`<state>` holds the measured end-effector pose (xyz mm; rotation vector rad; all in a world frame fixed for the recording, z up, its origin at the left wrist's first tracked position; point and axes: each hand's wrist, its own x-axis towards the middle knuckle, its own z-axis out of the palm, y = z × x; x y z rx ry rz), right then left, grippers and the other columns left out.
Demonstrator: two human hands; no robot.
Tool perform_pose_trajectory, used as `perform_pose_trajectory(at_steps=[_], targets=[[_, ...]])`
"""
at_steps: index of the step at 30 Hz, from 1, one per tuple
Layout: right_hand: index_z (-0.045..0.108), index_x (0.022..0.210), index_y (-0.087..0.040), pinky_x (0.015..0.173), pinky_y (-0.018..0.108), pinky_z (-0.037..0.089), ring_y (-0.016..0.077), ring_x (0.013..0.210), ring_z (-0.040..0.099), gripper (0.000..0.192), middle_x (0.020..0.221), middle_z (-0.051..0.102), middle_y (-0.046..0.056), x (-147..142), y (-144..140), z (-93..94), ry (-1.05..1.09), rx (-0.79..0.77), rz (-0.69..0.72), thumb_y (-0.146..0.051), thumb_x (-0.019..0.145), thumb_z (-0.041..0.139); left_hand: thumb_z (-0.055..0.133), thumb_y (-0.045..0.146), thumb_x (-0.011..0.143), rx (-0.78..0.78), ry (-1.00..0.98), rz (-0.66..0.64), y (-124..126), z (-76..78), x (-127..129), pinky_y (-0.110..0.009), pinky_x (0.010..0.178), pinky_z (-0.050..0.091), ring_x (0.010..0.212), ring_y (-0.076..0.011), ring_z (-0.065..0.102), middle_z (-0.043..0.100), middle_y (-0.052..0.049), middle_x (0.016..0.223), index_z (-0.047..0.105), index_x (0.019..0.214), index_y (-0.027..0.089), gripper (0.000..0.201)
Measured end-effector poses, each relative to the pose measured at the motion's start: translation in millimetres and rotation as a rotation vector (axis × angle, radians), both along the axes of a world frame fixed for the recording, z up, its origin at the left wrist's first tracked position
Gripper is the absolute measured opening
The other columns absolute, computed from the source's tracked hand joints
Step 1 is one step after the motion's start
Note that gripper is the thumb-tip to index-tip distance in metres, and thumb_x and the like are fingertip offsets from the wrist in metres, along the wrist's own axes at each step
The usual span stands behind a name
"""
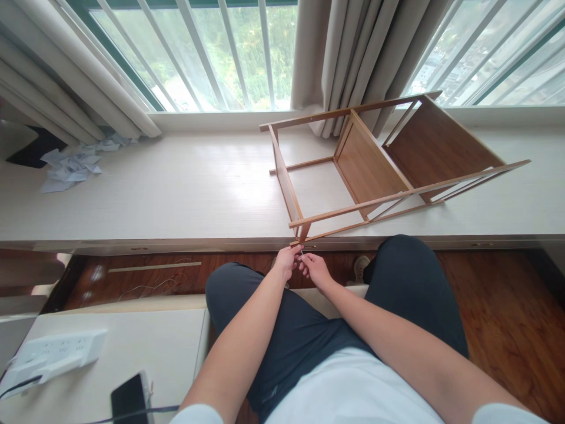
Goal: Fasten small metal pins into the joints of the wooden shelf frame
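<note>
A wooden shelf unit (371,171) lies on its side on the white window ledge (198,194), with its near-left corner reaching the ledge's front edge. Just below that corner, my left hand (286,262) is closed, fingertips pinched; what lies between them is too small to name. My right hand (315,270) is closed beside it, pinching one end of a thin, pale, rod-like piece (302,252). This piece points up towards the shelf's corner. The fingertips of both hands nearly meet, and they partly hide the spot.
Crumpled white paper (70,168) lies at the ledge's left end. A power strip (57,353) and a phone (131,399) rest on the white cabinet (154,335) at my left. String (154,285) and a pale strip (154,267) lie on the wooden floor. Curtains (348,59) hang behind.
</note>
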<state>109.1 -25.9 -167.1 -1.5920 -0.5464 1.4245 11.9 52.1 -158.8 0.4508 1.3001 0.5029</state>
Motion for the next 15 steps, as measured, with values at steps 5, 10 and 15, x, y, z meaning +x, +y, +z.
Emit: perform_pose_trajectory(at_steps=[5,10,15], targets=[[0.067,0.081,-0.017,0.041,0.02,0.032,0.0091,0.045,0.049,0.029,0.061,0.062,-0.001,-3.0,1.9,2.3,0.197,-0.076,-0.051,-0.046,0.076,0.067,0.082,0.027,0.07,-0.009,-0.027,0.01,-0.8,0.2,-0.3,-0.024,0.051,0.028,0.052,-0.0072,0.045,0.057,0.001,0.068,0.071,0.085,0.014,0.022],[0.066,0.079,-0.017,0.041,0.019,0.032,0.0083,0.045,0.05,0.029,0.06,0.062,-0.001,-2.6,-0.1,1.5,0.211,-0.083,-0.061,-0.045,0.074,0.07,0.086,0.028,0.066,-0.002,-0.01,-0.024,-2.5,1.7,-2.2,-0.025,0.052,0.03,0.052,-0.0084,0.047,0.056,0.001,0.063,0.066,0.075,0.014,0.026],[0.067,0.083,-0.018,0.041,0.02,0.032,0.0089,0.047,0.05,0.036,0.067,0.066,0.001,-1.0,-2.8,0.5,0.099,-0.022,0.0,-0.052,0.073,0.07,0.088,0.03,0.063,0.012,0.037,-0.034,-3.0,3.0,-3.3,-0.025,0.054,0.029,0.056,-0.0091,0.049,0.06,-0.001,0.066,0.069,0.077,0.014,0.029]])
